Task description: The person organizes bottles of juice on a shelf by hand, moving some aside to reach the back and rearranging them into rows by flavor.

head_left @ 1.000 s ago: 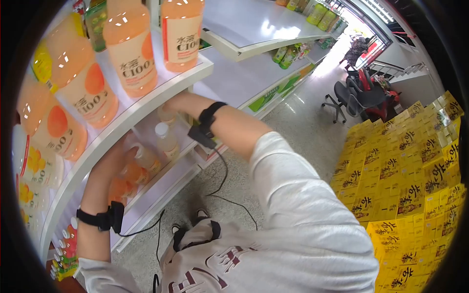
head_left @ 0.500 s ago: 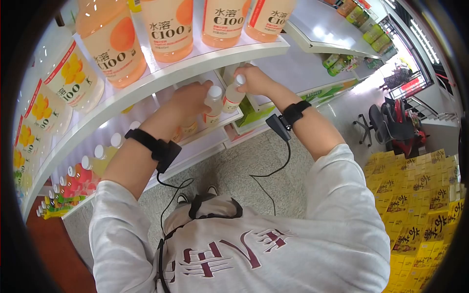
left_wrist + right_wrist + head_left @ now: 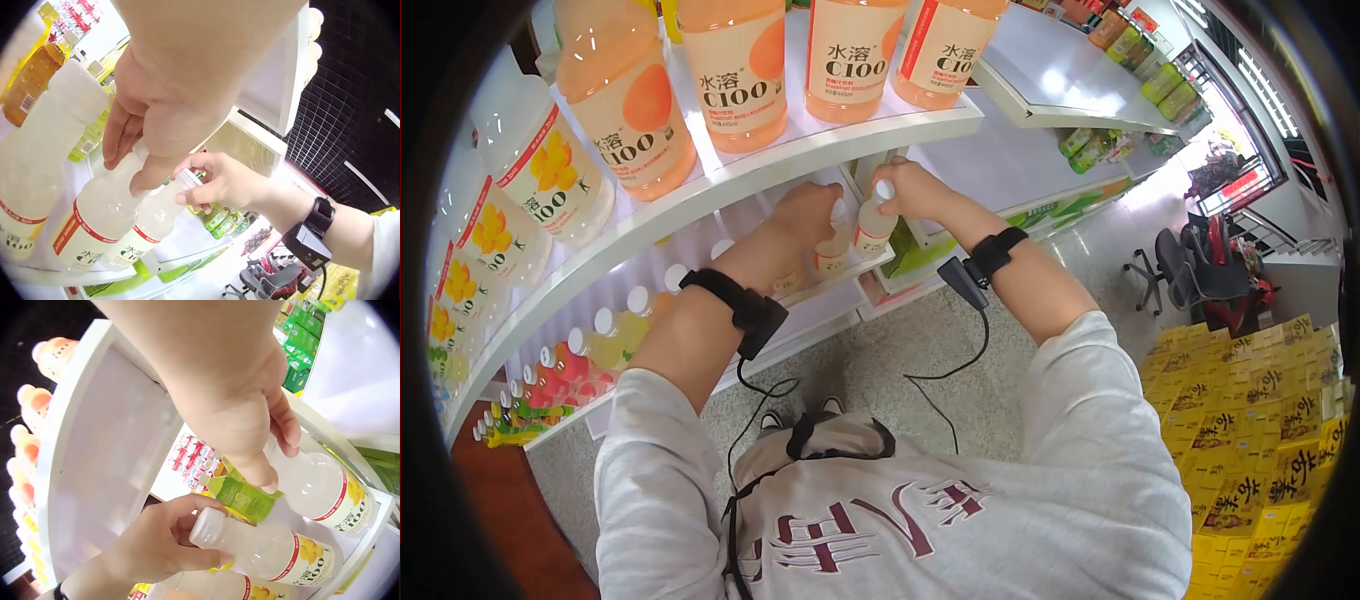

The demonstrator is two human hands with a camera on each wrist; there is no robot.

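Note:
On the lower shelf [image 3: 775, 318], under the curved upper board, my two hands are side by side at the right end. My left hand [image 3: 805, 215] grips the upper part of a clear white-capped drink bottle [image 3: 833, 250], with the cap by its thumb. My right hand [image 3: 917, 190] holds the neighbouring drink bottle [image 3: 872, 228] by its neck, just below the cap. In the right wrist view both bottles, the right-hand one [image 3: 325, 487] and the left-hand one [image 3: 269, 550], have yellow-fruit labels with a red band. They stand close together near the shelf's front lip.
Large peach-coloured bottles [image 3: 735, 70] line the upper shelf [image 3: 800, 140] above my hands. More capped bottles [image 3: 605, 340] stand left along the lower shelf. Cables [image 3: 940, 400] hang from both wrist cameras. Yellow boxes [image 3: 1250, 430] are stacked at right, with an office chair [image 3: 1185, 265] beyond.
My left hand has moved right, from beside orange bottles deeper in the lower shelf to a bottle beside my right hand. Over the last half second both hands stay nearly in place.

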